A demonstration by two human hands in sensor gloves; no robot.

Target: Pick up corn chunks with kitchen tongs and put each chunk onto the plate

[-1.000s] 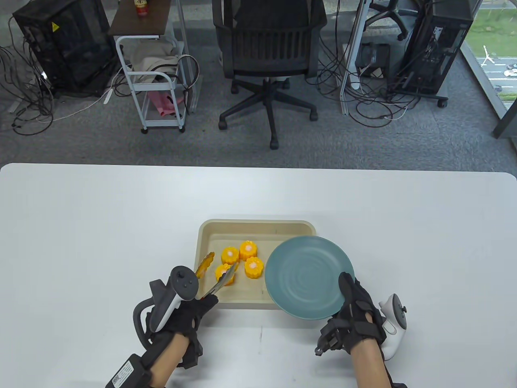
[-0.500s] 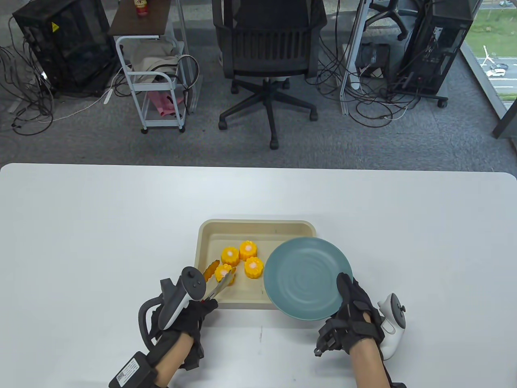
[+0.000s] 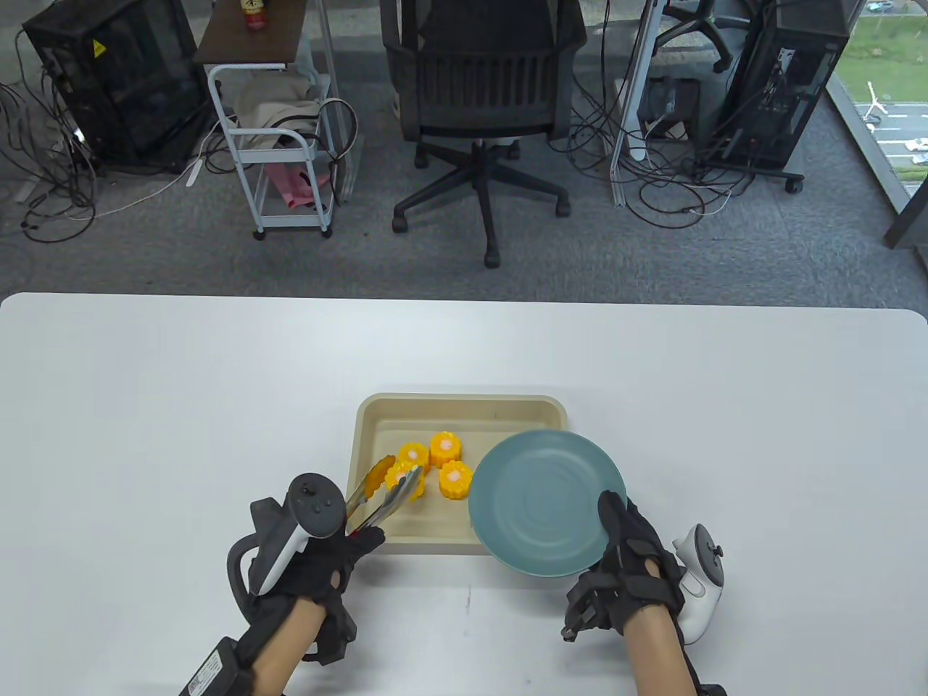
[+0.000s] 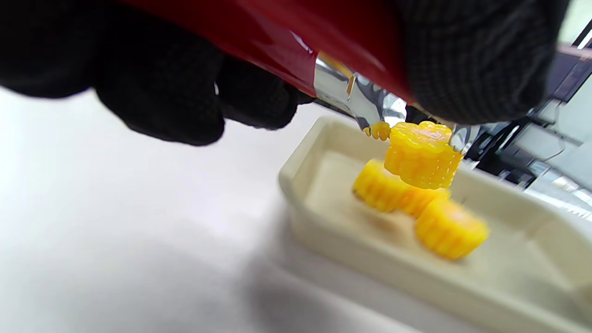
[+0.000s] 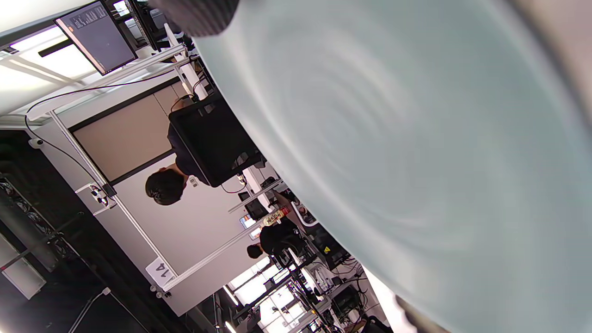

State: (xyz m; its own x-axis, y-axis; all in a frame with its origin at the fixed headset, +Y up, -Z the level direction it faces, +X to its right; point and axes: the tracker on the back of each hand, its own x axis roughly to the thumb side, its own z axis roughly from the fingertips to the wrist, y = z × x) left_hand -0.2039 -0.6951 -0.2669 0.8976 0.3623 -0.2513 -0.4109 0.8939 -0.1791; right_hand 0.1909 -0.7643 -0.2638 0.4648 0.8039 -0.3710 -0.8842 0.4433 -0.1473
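Tongs (image 3: 382, 496) closed up since half second ago: tips now clamp corn chunk (image 3: 403, 481), lifted clear of tray (image 3: 377, 413) floor per left wrist view; first pickup done, transfer next.

Left hand (image 3: 319, 562) grip clamped on tong handles; chunk sits between tong tips, beyond fingers; three chunks remain in tray.

Right hand (image 3: 638, 569) grip pinches plate (image 3: 544, 500) rim; plate bare, overlapping tray's right end above bench (image 3: 145, 406).

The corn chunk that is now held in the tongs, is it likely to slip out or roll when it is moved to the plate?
The corn chunk looks rigid and keeps its shape between the tongs, so it probably will not squash. Its ribbed sides may help grip, though only the tips seem to hold it, so a slip is possible. It is short with flat ends, so on the plate it should sit still unless it lands sideways.
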